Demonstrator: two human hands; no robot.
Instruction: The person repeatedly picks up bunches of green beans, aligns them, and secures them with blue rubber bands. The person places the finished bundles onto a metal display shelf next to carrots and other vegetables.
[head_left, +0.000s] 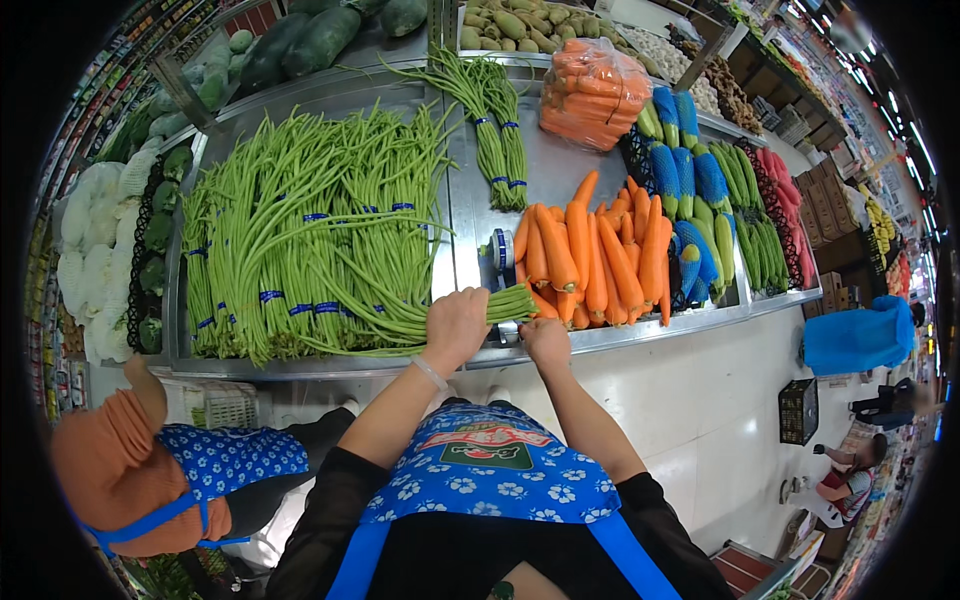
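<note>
My left hand (458, 322) is closed round a bunch of long green beans (514, 303), its cut ends pointing right and its tips trailing left over the pile. Just right of it, my right hand (546, 341) is at a small metal device (508, 332) by the display's front edge; whether its fingers grip anything is hard to tell. Behind the hands stands a tape dispenser or roll holder (500, 250). Many bean bunches bound with blue tape (315, 217) fill the left tray. Two more taped bunches (501, 154) lie farther back. Loose carrots (592, 262) are heaped to the right.
A bag of carrots (592, 94) sits at the back. Netted vegetables (679, 172) are beyond the loose carrots. The metal display rim (600, 337) runs before me. A co-worker in a blue flowered apron (225, 457) stands close on the left, beside a white crate (221, 405).
</note>
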